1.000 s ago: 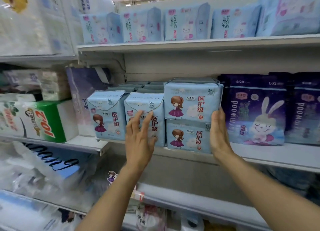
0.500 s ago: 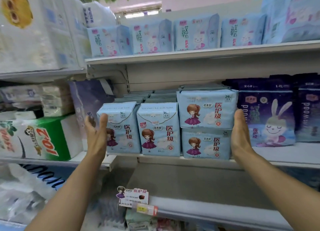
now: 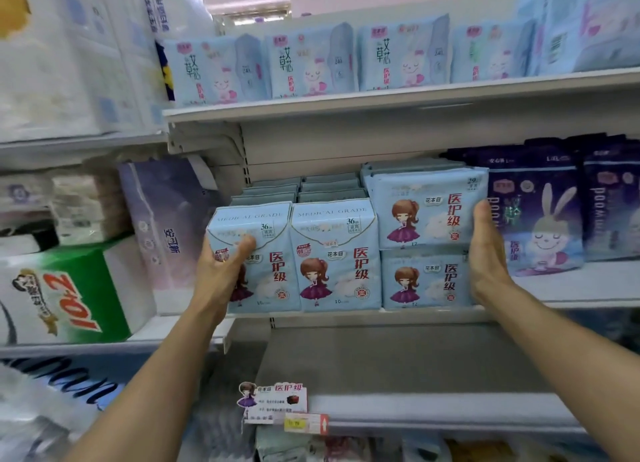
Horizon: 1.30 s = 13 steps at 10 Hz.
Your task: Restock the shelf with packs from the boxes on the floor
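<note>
Left hand (image 3: 221, 271) raised, thumb curled forward; right hand (image 3: 486, 253) flat, upright.

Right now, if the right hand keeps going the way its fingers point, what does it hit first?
Likely the upper shelf: the right hand points up, flat against the stacked packs. Depth is unclear.

Left hand (image 3: 221, 271) covering lower left face of leftmost pack (image 3: 256, 257). Right hand (image 3: 486, 253) hiding right edges of stacked packs (image 3: 424, 240). Price label (image 3: 273, 401) print blurring, unreadable. Bottom-shelf goods (image 3: 346, 447) getting cut by frame edge.
</note>
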Motion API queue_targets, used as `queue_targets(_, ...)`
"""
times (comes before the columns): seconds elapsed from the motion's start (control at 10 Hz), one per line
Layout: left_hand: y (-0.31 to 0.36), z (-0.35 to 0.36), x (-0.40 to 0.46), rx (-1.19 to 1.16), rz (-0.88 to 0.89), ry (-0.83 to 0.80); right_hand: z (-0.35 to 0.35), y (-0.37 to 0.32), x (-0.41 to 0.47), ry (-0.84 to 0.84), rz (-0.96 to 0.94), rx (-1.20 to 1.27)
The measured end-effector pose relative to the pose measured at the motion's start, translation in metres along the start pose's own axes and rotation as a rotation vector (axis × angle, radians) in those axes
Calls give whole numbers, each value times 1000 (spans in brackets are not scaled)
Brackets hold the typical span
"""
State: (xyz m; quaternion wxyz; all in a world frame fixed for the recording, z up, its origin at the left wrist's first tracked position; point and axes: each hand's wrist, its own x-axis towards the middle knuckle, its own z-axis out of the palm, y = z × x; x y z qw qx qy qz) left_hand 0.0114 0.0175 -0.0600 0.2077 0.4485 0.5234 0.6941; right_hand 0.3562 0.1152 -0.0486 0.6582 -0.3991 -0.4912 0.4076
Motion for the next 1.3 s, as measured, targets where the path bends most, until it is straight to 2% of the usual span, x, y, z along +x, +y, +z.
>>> queue_targets(0.1,-1,-1,0,11,11,26,-1,-2,-2,-14,11,-34)
queue_targets(0.4,-19,9,-21,99,72,147,2,15,-37,44,-182,-146)
queue_targets(0.8,-26,19,-15,152,144,210,9,5,-36,37,-145,-196)
queue_targets(1.1,-21,19,-21,225,109,215,-3,2,-30,-33,-59,-218)
queue_targets(1.2,-16,24,-28,290,111,276,-8,0,-29,28,-33,-266)
queue_targets(1.3,-5,27,-41,279,48,393,-15,-3,-37,167,-35,-287)
